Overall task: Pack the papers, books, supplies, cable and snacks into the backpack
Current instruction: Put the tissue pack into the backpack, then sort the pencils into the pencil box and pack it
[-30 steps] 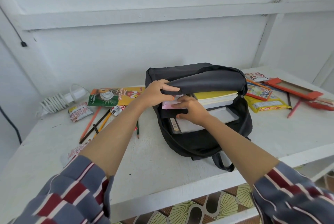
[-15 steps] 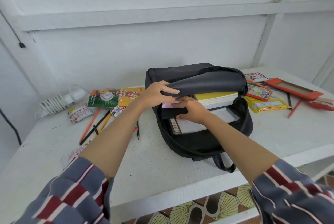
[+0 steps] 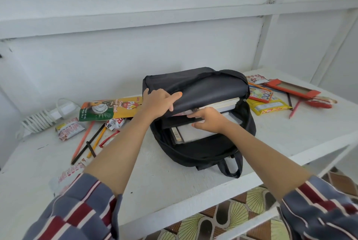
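A black backpack lies open on the white table. My left hand grips the edge of its top flap and holds it up. Inside lie stacked books, and a sliver of pink papers shows under the flap. My right hand reaches into the opening, fingers on the pink papers and thumb below them. To the left lie a white coiled cable, a green and yellow snack pack, small snack packets and pencils.
Right of the bag lie a yellow snack bag, a colourful booklet, an orange-framed slate, a red packet and a red pencil. Another wrapper lies by my left sleeve. A white wall rises behind.
The flap has come down over the yellow book. The pink papers have slid deeper under it, with my right hand following them in.
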